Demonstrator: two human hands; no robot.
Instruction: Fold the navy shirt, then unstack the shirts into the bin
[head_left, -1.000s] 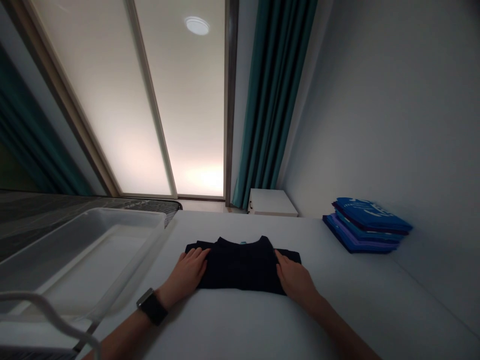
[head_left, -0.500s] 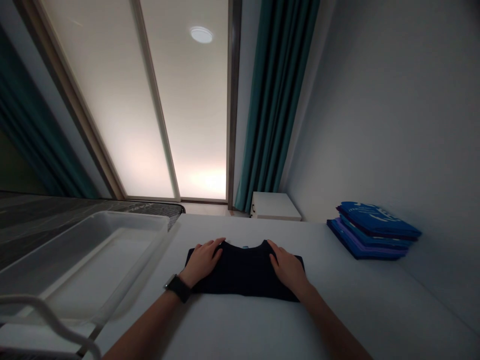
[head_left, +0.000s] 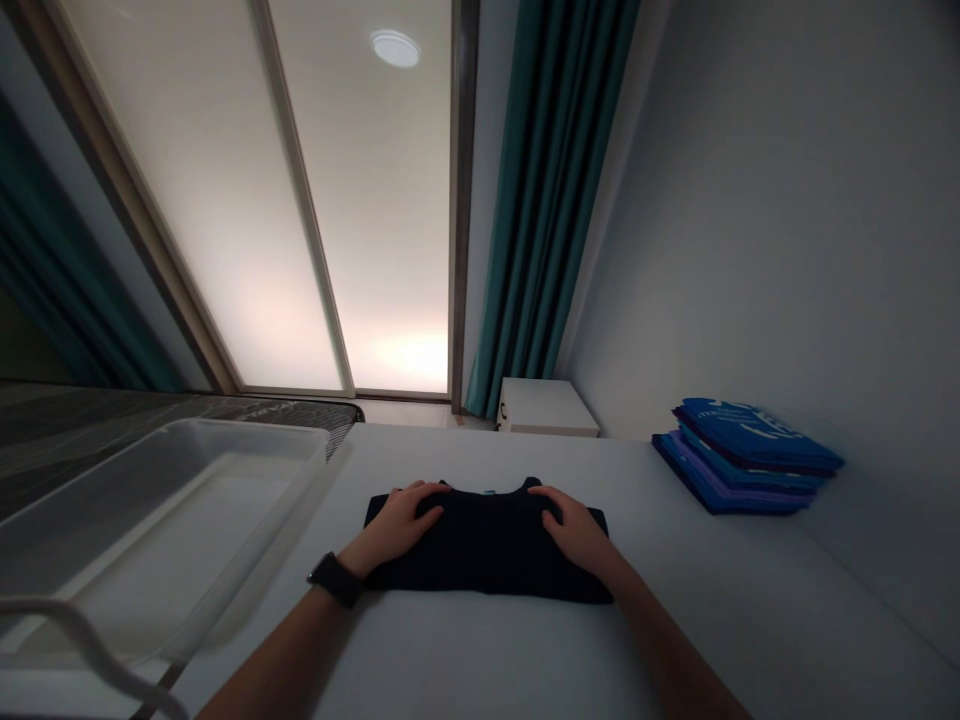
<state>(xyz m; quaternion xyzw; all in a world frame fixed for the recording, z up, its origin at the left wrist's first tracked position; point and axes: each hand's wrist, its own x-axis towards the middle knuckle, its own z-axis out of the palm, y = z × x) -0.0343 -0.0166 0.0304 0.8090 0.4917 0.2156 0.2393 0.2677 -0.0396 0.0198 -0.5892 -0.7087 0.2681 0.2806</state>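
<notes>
A dark navy shirt (head_left: 487, 550), folded into a wide rectangle, lies on the white table (head_left: 480, 655) with its curved neckline on the far side. A small light tag shows at the neck. My left hand (head_left: 396, 527) rests on the shirt's left part, fingers stretched toward the neckline and thumb apart. On the right part lies my right hand (head_left: 579, 535), its fingers extended near the neckline's other end and its thumb spread. Both hands touch the cloth from above; neither grips it visibly. A dark watch (head_left: 335, 579) is on my left wrist.
At the right, by the wall, sits a stack of folded blue and purple clothes (head_left: 750, 465). A translucent plastic bin (head_left: 247, 565) stands at the left, with a pale curved bar (head_left: 90, 645) in front. Beyond the table is a white cabinet (head_left: 547, 408).
My left hand has shifted slightly left on the shirt, and my right hand's fingertips have drawn back a little over the cloth. The camera view has shifted slightly.
</notes>
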